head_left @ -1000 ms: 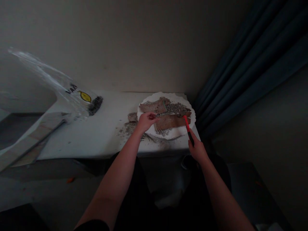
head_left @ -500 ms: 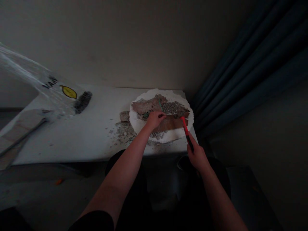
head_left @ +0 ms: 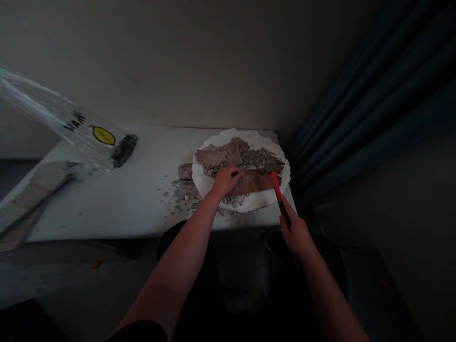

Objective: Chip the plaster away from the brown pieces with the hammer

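My right hand (head_left: 295,232) is wrapped around the black grip of a red and black hammer (head_left: 276,185). The hammer's upper end rests over the right part of a flat brown piece (head_left: 254,183), where its head is hard to make out in the dim light. My left hand (head_left: 227,179) is closed in a pinch at the brown piece's left part; whatever lies between the fingertips is too small to name. Under all this is a round white slab with a ragged edge (head_left: 245,206). Grey crushed bits (head_left: 258,159) and a rough, pinkish-brown textured chunk (head_left: 219,156) lie on it.
The slab sits at the right end of a white table (head_left: 142,199), with loose rubble (head_left: 183,194) left of it. A clear plastic bag (head_left: 83,133) with dark contents stands further left, near a dark rod (head_left: 39,204). A blue curtain (head_left: 342,109) hangs at right.
The view has shifted slightly. The hammer and both hands hold nearly the same places over the brown piece, with my right hand a little lower and further right in the picture.
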`<state>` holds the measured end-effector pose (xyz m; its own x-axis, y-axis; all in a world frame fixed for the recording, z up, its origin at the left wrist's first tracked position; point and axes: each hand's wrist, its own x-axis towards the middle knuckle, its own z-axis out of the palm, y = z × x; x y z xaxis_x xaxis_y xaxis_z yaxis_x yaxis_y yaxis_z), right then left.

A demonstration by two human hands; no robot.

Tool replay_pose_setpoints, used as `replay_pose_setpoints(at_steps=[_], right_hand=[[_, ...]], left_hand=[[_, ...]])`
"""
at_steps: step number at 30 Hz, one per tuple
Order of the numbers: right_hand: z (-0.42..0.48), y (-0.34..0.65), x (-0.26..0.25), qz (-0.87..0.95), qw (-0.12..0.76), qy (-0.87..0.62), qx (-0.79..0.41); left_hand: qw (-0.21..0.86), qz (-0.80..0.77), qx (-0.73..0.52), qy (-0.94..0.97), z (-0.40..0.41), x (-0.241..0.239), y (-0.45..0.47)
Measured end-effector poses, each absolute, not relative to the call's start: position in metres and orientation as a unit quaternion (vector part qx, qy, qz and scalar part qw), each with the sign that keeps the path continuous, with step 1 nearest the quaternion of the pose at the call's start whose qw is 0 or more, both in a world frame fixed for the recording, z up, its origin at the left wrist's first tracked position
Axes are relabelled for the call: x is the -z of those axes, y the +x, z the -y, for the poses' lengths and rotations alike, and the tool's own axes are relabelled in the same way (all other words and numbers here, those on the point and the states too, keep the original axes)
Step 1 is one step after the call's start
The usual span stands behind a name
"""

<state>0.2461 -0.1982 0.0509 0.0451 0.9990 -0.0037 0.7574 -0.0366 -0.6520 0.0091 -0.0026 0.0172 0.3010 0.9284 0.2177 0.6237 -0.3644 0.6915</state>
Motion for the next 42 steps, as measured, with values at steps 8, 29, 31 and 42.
replay_pose_setpoints(at_steps=[8,29,31,42], right_hand=[[0.198,0.246,-0.051,0.645,0.261,-0.674,-0.246],[0.197,0.244,-0.056,0.646,0.256,-0.683,-0.227],[0.200,0.242,-0.063,0.650,0.261,-0.679,-0.220],[0.197,0.215,-0.102,0.711,0.212,-0.640,-0.202]], left_hand=[[0.243,-0.510,-0.303,0.768,0.002,-0.016,0.008],[0.179,-0.483,-0.314,0.798,0.012,-0.008,0.013],[0.180,-0.484,-0.312,0.798,0.012,-0.008,0.014],[0.175,-0.499,-0.281,0.801,0.010,-0.006,0.015]])
